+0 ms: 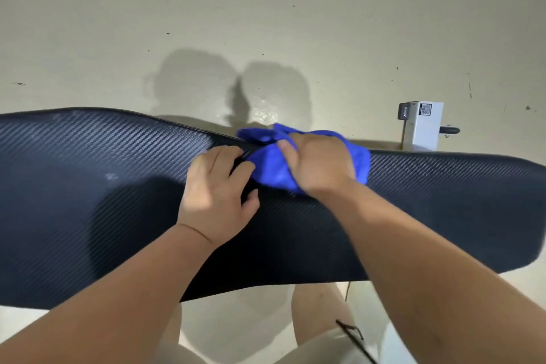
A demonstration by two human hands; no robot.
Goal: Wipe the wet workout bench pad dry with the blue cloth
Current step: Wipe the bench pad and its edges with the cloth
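Long axis of bench pad (118,201) running left-right, blue cloth (274,168) bunched at pad's far edge under gripping right hand (319,162), left hand (218,186) flat, open, just beside it.

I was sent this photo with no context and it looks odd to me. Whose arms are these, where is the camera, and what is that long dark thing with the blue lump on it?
There is no machine here. A person wears a wide-angle camera on the head, looking down, so you see their own two bare arms reaching forward. The long dark thing is a padded workout bench pad with a woven-looking surface, running across the picture above a pale floor. The right hand grips a bunched blue cloth and presses it on the pad near its far edge. The left hand rests flat on the pad beside the cloth, holding nothing. Behind the bench stands a small white box with a printed code.
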